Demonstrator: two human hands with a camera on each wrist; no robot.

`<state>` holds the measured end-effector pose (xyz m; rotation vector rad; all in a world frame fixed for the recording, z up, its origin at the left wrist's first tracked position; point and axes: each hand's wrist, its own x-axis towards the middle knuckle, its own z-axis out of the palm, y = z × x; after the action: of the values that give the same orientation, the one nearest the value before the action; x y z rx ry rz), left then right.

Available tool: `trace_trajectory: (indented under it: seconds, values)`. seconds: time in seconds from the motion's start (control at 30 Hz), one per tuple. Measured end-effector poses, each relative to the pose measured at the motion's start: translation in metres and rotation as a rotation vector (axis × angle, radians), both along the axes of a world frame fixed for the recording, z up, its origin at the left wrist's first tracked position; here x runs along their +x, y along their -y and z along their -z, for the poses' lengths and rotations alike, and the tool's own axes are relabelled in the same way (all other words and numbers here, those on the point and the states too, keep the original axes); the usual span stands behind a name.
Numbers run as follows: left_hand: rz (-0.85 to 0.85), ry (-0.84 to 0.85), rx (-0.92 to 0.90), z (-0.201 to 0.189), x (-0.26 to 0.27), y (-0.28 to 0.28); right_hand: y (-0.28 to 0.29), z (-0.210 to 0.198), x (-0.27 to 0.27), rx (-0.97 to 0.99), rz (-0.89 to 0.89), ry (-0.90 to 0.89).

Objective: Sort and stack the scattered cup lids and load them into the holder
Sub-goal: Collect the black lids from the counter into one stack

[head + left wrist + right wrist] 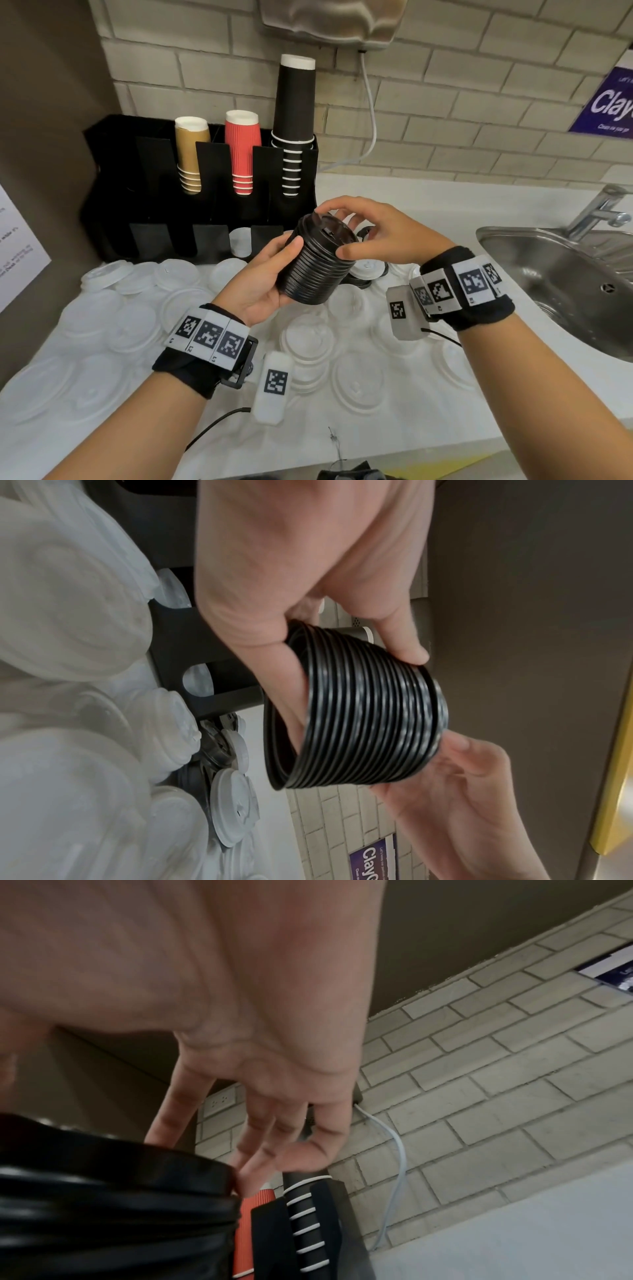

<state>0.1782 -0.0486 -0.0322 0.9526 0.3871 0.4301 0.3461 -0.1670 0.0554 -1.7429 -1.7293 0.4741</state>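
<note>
A tall stack of black cup lids (318, 267) is held tilted above the counter, in front of the black holder (113, 192). My left hand (270, 274) grips the stack from the side and below, thumb on its wall. My right hand (370, 229) pinches the top lid, thumb at the near rim and fingers curled over the far rim. The left wrist view shows the ribbed stack (369, 718) between both hands. In the right wrist view the stack (103, 1204) sits under my fingertips (246, 1175). Many white lids (113, 329) lie scattered on the counter.
The holder's upper slots carry brown cups (190, 154), red cups (241, 150) and black cups (294, 113); one lower slot holds white lids (239, 241). A few dark lids (363, 282) lie behind the stack. A steel sink (561, 274) with tap (599, 209) is at the right.
</note>
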Motion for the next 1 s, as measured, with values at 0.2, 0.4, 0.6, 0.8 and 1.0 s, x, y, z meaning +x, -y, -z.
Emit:
trace_trajectory:
  seconds: [0.2, 0.4, 0.6, 0.8, 1.0]
  values:
    - [0.024, -0.004, 0.005, 0.0, -0.001, 0.003, 0.0, 0.001, 0.002, -0.047, 0.022, 0.024]
    - [0.032, 0.009, -0.01, -0.004, 0.001, 0.004, 0.011, 0.003, 0.004, -0.072, 0.048, -0.075]
    - [0.122, 0.146, -0.108, -0.008, 0.0, -0.001, 0.06, 0.007, 0.08, -0.299, 0.648, -0.003]
    - [0.209, 0.23, -0.072, -0.011, 0.0, 0.005, 0.116, 0.05, 0.135, -1.014, 0.885, 0.387]
    - [0.196, 0.213, -0.089, -0.011, 0.001, 0.014, 0.139, 0.078, 0.143, -1.04, 0.9, 0.382]
